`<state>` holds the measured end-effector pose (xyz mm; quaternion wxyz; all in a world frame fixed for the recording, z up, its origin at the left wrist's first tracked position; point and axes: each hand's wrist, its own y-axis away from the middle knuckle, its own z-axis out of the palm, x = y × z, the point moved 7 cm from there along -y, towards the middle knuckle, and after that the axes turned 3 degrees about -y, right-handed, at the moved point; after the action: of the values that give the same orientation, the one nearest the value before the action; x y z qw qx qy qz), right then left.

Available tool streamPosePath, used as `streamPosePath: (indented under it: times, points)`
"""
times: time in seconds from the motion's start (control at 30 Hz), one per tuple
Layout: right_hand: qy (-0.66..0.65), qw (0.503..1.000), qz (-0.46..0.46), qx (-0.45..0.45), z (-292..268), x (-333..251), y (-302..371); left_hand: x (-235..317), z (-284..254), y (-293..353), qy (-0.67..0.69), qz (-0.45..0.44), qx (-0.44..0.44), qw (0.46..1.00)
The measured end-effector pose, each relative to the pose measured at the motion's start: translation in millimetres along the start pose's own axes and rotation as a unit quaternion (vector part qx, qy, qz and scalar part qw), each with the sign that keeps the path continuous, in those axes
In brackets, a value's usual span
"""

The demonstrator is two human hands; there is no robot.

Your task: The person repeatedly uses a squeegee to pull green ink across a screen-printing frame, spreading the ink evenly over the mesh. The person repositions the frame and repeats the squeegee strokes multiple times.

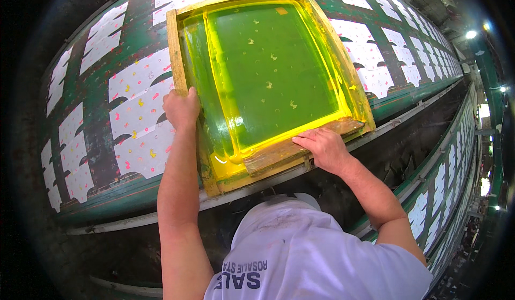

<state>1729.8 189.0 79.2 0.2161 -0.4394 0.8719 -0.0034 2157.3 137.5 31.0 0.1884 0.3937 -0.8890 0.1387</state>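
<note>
A wooden-framed printing screen [176, 48] lies tilted across the long green table in front of me. Its green mesh [268, 69] carries small pale motifs. Bright yellow ink [224, 167] lines the mesh edges and pools at the near left corner. My left hand [181, 108] is closed around the frame's left rail. Along the near side rests a wooden squeegee [273, 155], and my right hand [323, 148] grips its top edge toward the right end. The squeegee's lower edge sits in the ink and is hidden, as are parts of both hands' fingers.
White cut pieces [140, 112] with small pink and yellow prints lie in rows on the green table [96, 192]. A metal rail [134, 222] runs along its near edge. Beyond a dark gap at right stands another table with similar pieces [418, 214]. Lamps [471, 34] shine at far right.
</note>
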Motion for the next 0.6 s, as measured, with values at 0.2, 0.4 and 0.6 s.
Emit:
streamPosePath:
  times: [0.2,0.4,0.6]
  points:
    - [0.062,0.994,-0.059,0.069,18.3,19.1,-25.3,1.9,0.2,-3.5,-0.009,0.004,0.002,1.0]
    - [0.055,0.993,-0.066,0.077,24.6,79.1,-128.8,0.2,0.0,-3.5,0.019,-0.004,0.021,1.0]
    - [0.1,0.989,-0.075,0.076,33.9,157.1,-263.9,4.0,-0.2,-3.1,0.034,-0.016,0.024,0.999]
